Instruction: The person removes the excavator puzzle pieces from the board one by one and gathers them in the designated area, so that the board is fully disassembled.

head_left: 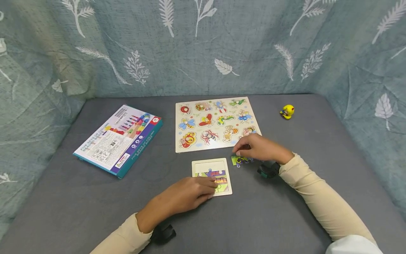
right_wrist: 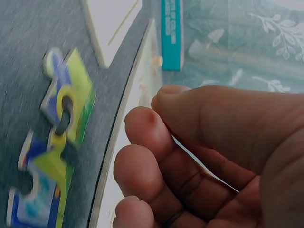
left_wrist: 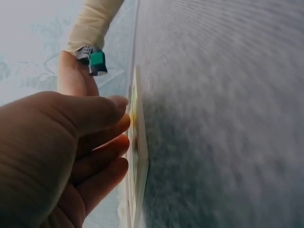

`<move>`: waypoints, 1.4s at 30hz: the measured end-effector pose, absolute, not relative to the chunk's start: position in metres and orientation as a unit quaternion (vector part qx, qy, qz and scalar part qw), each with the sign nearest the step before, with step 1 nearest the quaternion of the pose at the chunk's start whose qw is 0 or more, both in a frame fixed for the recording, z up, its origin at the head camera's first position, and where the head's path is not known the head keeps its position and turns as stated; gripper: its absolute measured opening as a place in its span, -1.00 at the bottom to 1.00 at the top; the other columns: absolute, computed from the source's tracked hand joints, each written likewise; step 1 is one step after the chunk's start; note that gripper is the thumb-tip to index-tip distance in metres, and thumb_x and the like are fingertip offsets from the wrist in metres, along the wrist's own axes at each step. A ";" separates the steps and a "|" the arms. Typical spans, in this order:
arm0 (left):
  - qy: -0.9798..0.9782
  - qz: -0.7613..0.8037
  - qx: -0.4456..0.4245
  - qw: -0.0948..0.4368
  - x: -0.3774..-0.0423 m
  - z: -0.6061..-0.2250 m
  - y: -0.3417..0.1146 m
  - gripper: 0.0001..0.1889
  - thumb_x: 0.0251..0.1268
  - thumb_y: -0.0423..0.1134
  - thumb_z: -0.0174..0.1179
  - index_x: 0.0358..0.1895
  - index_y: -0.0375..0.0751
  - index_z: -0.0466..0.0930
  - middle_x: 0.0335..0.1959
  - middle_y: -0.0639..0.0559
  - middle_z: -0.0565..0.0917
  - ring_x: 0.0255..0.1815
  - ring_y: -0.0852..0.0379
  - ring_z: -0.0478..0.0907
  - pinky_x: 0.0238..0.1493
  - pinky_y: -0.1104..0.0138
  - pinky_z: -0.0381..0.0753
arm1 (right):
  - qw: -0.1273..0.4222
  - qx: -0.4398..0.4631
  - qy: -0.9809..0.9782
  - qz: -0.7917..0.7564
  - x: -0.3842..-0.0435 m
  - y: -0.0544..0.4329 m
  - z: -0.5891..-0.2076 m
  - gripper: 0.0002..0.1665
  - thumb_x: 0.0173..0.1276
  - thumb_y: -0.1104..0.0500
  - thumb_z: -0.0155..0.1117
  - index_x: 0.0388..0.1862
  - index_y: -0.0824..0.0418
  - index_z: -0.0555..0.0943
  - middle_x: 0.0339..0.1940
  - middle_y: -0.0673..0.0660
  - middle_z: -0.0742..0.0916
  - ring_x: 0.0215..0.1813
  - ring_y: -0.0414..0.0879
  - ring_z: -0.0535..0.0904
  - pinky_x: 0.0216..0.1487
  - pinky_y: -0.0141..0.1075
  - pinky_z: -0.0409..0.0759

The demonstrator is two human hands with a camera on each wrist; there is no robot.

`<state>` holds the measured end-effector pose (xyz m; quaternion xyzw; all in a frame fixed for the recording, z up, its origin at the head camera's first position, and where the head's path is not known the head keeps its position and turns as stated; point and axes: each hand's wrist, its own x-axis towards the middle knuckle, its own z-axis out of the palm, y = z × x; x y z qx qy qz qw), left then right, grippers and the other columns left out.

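My left hand [head_left: 190,194] rests its fingers, nearly straight, on the front of a small wooden puzzle tray [head_left: 209,162]. Purple, orange and green pieces [head_left: 221,174] fill the tray's lower part, partly covered by the fingers. Just right of the tray, loose jigsaw pieces [head_left: 237,161] in green, blue and yellow lie on the table. Over them hovers my right hand [head_left: 264,148], its fingers loosely bent. Thumb and index tip come close together in the right wrist view, with nothing visible between them. That view shows a loose green-and-blue piece [right_wrist: 85,90] beside the fingers.
A wooden insect peg board [head_left: 196,120] lies behind the tray. To the left is a flat bead-set box [head_left: 118,141]. A small yellow duck toy [head_left: 287,112] stands at the back right. A leaf-patterned curtain [head_left: 203,53] hangs behind the grey table [head_left: 253,218].
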<state>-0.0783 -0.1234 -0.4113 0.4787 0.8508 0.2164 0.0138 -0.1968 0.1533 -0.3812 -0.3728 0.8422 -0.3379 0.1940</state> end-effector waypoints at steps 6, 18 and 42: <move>0.841 0.232 0.489 0.002 -0.076 -0.411 -0.133 -0.85 0.28 -0.39 0.28 -0.13 -0.21 0.76 0.03 0.02 0.67 0.16 0.12 0.54 0.18 0.28 0.49 | 0.200 -0.399 0.825 -0.346 -0.194 0.144 -0.381 -0.85 0.36 0.35 0.26 -0.16 0.31 0.72 -0.27 0.05 0.74 -0.34 -0.21 0.57 -0.29 -0.28 0.58; 0.844 0.232 0.483 0.017 -0.071 -0.409 -0.142 -0.83 0.28 -0.39 0.28 -0.11 -0.19 0.75 0.10 0.02 0.65 0.26 0.08 0.48 0.21 0.23 0.47 | 0.247 -0.417 0.803 -0.347 -0.191 0.131 -0.385 -0.81 0.41 0.27 0.23 -0.08 0.28 0.71 -0.26 0.03 0.75 -0.33 -0.23 0.60 -0.28 -0.29 0.59; 0.842 0.267 0.463 0.066 -0.073 -0.410 -0.137 -0.80 0.31 -0.44 0.23 -0.06 -0.24 0.74 0.09 0.02 0.66 0.25 0.15 0.47 0.17 0.26 0.49 | 0.270 -0.450 0.771 -0.360 -0.185 0.092 -0.392 -0.80 0.40 0.28 0.23 -0.06 0.28 0.71 -0.20 -0.03 0.75 -0.19 -0.27 0.63 -0.10 -0.35 0.60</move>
